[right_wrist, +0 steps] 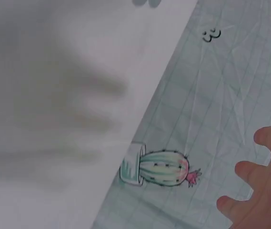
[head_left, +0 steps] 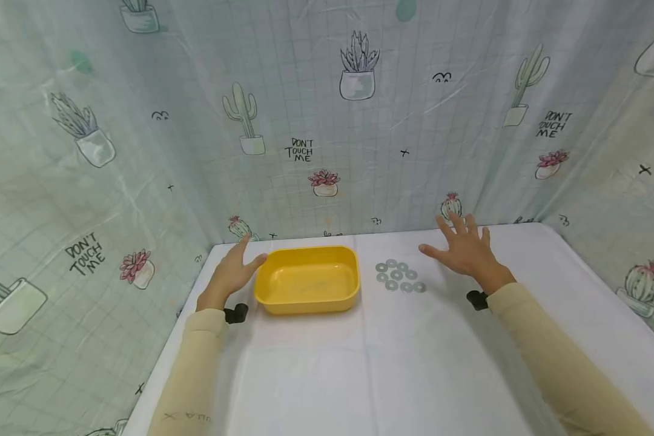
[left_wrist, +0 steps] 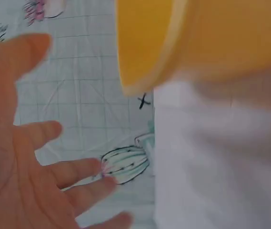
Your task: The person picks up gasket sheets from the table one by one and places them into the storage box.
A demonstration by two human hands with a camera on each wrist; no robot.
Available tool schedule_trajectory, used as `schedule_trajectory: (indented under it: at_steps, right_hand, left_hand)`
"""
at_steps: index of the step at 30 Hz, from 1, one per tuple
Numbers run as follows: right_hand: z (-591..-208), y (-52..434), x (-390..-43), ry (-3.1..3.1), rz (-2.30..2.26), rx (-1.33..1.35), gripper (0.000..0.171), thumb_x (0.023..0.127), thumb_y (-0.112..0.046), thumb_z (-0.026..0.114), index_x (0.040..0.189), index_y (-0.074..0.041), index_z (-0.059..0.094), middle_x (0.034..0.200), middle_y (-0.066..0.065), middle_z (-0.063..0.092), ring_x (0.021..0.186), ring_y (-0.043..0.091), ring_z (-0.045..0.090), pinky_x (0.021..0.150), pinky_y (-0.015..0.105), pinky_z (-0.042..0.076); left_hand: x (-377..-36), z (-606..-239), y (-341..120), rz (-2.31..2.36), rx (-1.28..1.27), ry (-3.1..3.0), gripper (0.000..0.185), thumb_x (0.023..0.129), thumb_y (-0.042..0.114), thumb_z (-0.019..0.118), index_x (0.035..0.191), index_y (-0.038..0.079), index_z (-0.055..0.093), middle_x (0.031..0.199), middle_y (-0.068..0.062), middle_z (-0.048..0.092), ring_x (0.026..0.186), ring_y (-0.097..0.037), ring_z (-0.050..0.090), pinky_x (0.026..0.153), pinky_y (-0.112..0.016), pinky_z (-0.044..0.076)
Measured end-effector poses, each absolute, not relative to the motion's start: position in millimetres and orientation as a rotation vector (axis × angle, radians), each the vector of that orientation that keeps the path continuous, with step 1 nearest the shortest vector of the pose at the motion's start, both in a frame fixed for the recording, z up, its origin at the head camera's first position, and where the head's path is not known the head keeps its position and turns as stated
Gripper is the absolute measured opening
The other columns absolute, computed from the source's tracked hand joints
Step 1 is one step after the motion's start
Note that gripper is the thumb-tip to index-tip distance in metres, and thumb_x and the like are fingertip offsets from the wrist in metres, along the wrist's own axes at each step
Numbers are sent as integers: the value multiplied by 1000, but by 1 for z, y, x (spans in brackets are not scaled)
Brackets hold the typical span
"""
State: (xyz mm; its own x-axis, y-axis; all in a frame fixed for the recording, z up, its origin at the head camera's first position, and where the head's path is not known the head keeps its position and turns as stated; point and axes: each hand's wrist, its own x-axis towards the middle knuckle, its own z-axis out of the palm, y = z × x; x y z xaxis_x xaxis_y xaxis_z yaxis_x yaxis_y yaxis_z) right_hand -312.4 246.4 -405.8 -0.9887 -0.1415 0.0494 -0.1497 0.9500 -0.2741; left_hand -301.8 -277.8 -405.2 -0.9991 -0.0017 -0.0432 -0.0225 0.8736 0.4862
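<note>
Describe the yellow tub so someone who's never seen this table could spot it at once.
On the white table backed by the cactus-print curtain, look left of centre, just beside the left hand. The yellow plastic tub sits there, rectangular with rounded corners, with nothing visible inside. It is the only coloured item; the metal washers clustered to its right are small, flat and grey.

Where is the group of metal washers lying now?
In the head view, the metal washers lie on the white table, just right of the yellow tub and in front of the open right hand, apart from both.
</note>
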Motion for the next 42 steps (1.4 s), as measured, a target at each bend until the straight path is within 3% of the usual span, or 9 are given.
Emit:
schedule_trajectory:
  at_steps: [5, 9, 21, 27, 34, 42]
  right_hand:
    - [-413, 236, -305, -3081, 571, 282, 96, 96, -62, 54, 165, -8, 13, 170, 25, 7, 154, 55, 0, 117, 82, 3]
    - [-420, 230, -301, -3056, 757, 311, 87, 99, -46, 60, 162, -1, 20, 166, 30, 17, 151, 57, 12, 116, 80, 16]
    - [-465, 222, -295, -3089, 1108, 219, 76, 101, -37, 60, 158, 2, 28, 159, 36, 27, 145, 58, 26, 116, 73, 31]
    - [-479, 214, -294, -3068, 1179, 108, 73, 97, -36, 64, 155, 0, 37, 138, 30, 49, 123, 45, 43, 98, 56, 47]
    - [-483, 212, -292, -3064, 1202, 56, 58, 94, -29, 69, 141, 0, 51, 116, 21, 53, 101, 32, 50, 82, 39, 46]
    - [-483, 215, -290, -3019, 1196, 118, 41, 90, -22, 74, 121, 1, 61, 98, 11, 57, 90, 26, 53, 74, 31, 42]
  left_hand:
    - [-294, -425, -274, 1277, -169, 2730, 83, 103, 58, 47, 166, 21, 10, 168, -22, 24, 144, -46, 43, 116, -61, 42]
    - [-291, -444, -270, 1605, -241, 2525, 69, 106, 47, 48, 164, 19, 23, 162, -21, 36, 138, -38, 51, 108, -47, 54]
    - [-282, -466, -275, 1830, -207, 2337, 56, 108, 32, 47, 161, 21, 33, 158, -17, 43, 141, -35, 48, 115, -47, 49]
    - [-280, -464, -282, 1866, -135, 2316, 55, 108, 27, 45, 162, 23, 31, 157, -18, 43, 137, -33, 50, 110, -41, 53]
    - [-279, -467, -287, 1896, -117, 2295, 58, 108, 23, 45, 163, 32, 26, 158, -18, 42, 136, -31, 50, 110, -38, 53]
    - [-276, -466, -287, 1928, -102, 2261, 59, 108, 21, 45, 163, 31, 27, 155, -20, 44, 134, -33, 51, 108, -36, 55]
